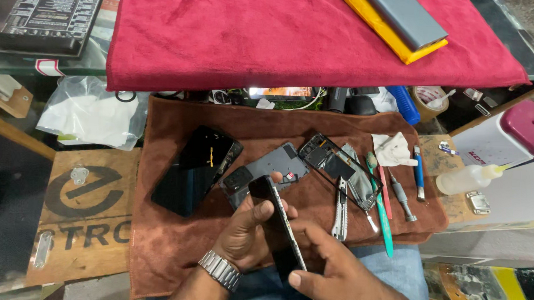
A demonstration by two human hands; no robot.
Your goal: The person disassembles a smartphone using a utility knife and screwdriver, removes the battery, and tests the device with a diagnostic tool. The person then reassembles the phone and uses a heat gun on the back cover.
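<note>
Phone teardown, mid-step: both hands on a dark smartphone [279, 224] held edge-on over the near edge of the brown towel [169, 247].

Left hand [246, 235] clenched around the phone's left side, thumb on the dark face. Right hand [339, 277] grasps the near end from the right, thumb pressed at the lower edge.

Phone sits between both grips, tilted, far end pointing toward the grey back cover [266, 170] lying just beyond it. A black screen panel [196, 170] lies left, an open phone frame [337, 167] right.

Judgement: inspecting or working the side seam. Next move calls for a steady left-hand hold and careful force along the edge.
</note>
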